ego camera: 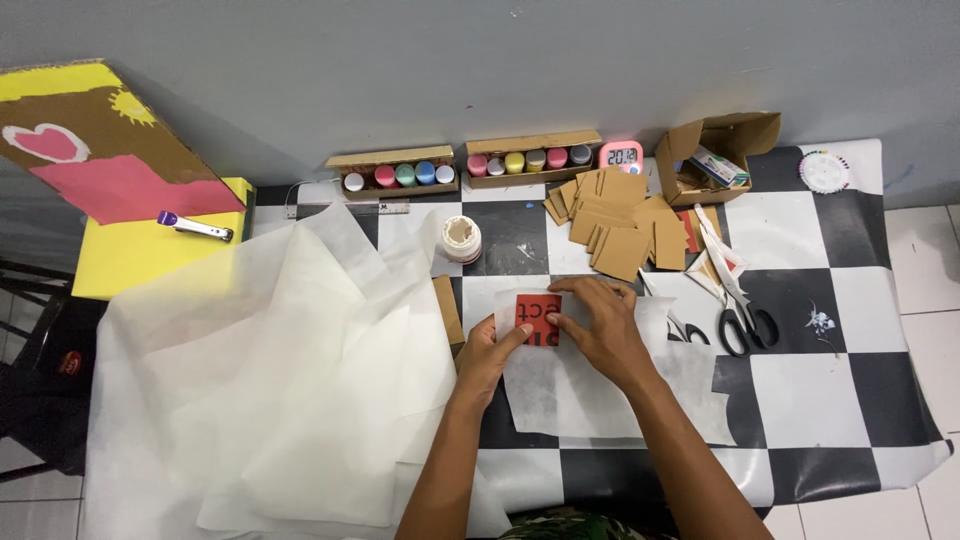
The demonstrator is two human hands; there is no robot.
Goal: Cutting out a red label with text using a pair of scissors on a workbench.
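A small red card point(535, 315) with black print lies under a sheet of thin white translucent paper point(590, 385) on the black-and-white checkered table point(820, 390). My left hand point(487, 352) rests at the card's lower left edge, thumb pressing on the paper. My right hand point(597, 322) lies flat over the card's right side, fingers spread on the paper. Neither hand lifts anything.
A big crumpled pile of white tissue paper point(270, 380) covers the left. Behind are brown cardboard squares point(615, 225), a glue jar point(462, 238), two boxes of paint pots point(395, 173), a small pink clock point(622, 155), an open carton point(712, 155). Black scissors point(742, 322) lie at right.
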